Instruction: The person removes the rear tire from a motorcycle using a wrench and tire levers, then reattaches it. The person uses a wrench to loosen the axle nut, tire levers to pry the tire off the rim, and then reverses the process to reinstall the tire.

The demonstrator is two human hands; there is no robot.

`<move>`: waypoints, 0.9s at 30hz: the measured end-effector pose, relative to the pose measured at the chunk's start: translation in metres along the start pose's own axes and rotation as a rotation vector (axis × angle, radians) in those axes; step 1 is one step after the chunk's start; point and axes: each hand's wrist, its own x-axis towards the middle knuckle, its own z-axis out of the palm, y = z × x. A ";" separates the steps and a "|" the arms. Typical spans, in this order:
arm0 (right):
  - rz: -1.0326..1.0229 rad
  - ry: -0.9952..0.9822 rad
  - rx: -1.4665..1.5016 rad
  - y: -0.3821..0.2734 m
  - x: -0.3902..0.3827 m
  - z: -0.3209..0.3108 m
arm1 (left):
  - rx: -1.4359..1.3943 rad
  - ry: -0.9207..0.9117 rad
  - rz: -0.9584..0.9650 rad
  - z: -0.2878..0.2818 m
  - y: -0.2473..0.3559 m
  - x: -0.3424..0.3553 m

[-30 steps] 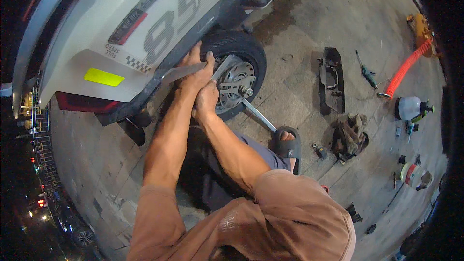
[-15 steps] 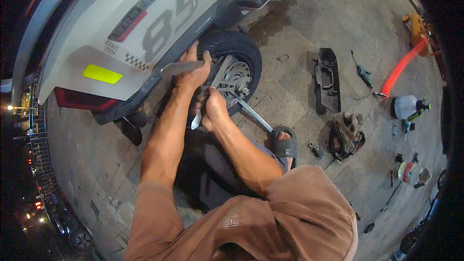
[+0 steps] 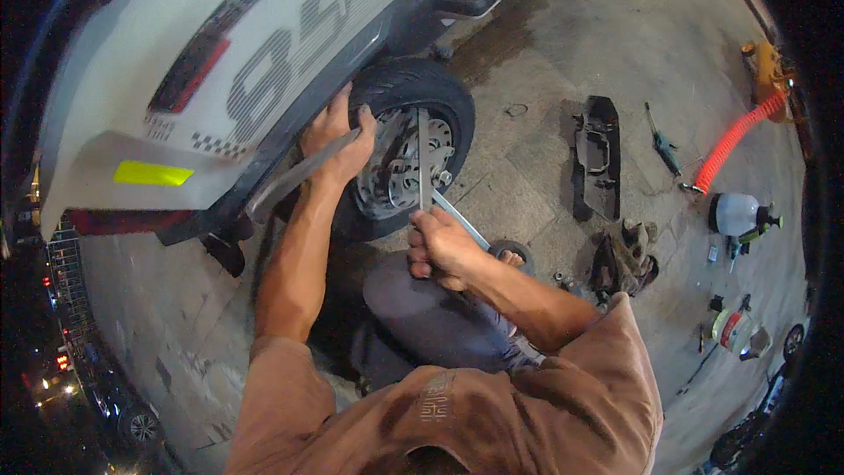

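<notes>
The wheel (image 3: 387, 178) is shown at the centre, set beneath the edge of a white body panel (image 3: 290, 44), by which its upper left side is overhung. Its brake disc (image 3: 446, 136) is crossed by a flat steel lever (image 3: 425, 158); beside this, a second bar (image 3: 464, 222) is extended obliquely from near the hub (image 3: 442, 178) toward a sandalled foot (image 3: 512, 253), by which the space at the lower right is taken up. On the paved ground (image 3: 527, 145) to the right, a black tray-shaped part (image 3: 601, 186), a crumpled dark cloth (image 3: 620, 259) and a green-handled tool (image 3: 666, 154) are laid well apart from the wheel; farther out, a red coiled hose (image 3: 738, 139) is stretched near a yellow machine (image 3: 772, 75). A pale spray bottle (image 3: 736, 214) and a round tub (image 3: 728, 331) banded in red are placed at the far right; their contents cannot be made out. The left hand (image 3: 338, 145) is raised between panel and tyre (image 3: 453, 92), fingers directed upward, and is crossed by a grey bar (image 3: 290, 178); whether its grip is clamped on that bar cannot be told. The right hand (image 3: 444, 248) is held lower, its grip clamped on the lever's near end.
</notes>
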 end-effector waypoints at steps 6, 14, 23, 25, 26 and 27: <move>0.173 0.036 -0.157 -0.048 -0.019 -0.017 | 0.032 -0.051 -0.105 0.001 0.005 0.000; 0.350 0.076 -0.352 -0.106 -0.029 -0.018 | 0.075 -0.134 -0.242 0.002 0.005 -0.006; 0.564 0.051 -0.649 -0.164 -0.022 -0.046 | 0.172 -0.028 -0.125 0.005 0.010 -0.005; 0.547 0.051 -0.634 -0.177 -0.023 -0.044 | 0.162 0.002 -0.089 0.005 0.009 -0.005; 0.551 0.052 -0.619 -0.183 -0.024 -0.042 | 0.183 -0.015 -0.081 0.005 0.009 -0.006; 0.555 0.047 -0.665 -0.190 -0.026 -0.040 | 0.190 -0.015 -0.071 0.004 0.009 -0.007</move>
